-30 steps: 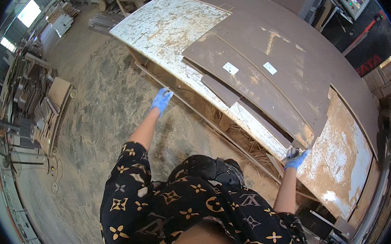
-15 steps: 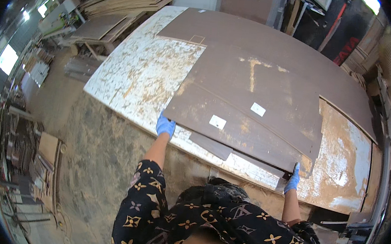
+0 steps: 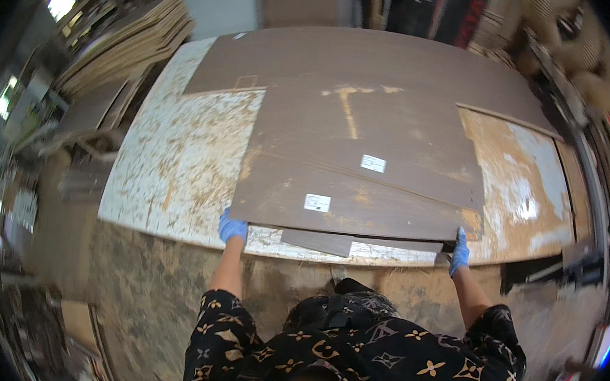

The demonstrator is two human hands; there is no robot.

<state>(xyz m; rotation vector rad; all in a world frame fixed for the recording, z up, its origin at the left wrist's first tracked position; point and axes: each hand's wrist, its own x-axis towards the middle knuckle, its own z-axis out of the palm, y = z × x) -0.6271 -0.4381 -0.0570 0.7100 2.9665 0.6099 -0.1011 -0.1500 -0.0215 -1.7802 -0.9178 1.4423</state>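
My left hand (image 3: pixel 232 226) and right hand (image 3: pixel 460 254), well apart, are clamped on the near corners of the brown panel (image 3: pixel 380 211) over the white table (image 3: pixel 177 149).

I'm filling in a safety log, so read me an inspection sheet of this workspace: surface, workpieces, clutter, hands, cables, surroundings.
Surface: large white worktable, strewn with brown dust.
Workpieces: flat brown board nearest the person, bearing a white rectangular label.
Clutter: narrow, flat brown strips by the board's front edge.
Left hand: blue-gloved, at the board's front left corner; fingers partly hidden.
Right hand: blue-gloved, at the front right corner; fingers partly hidden.
Cables: nothing seen; the outer areas are blurred.
Surroundings: stack of thin tan sheets beyond the table's far left; thick ribbed tan hose at upper right.
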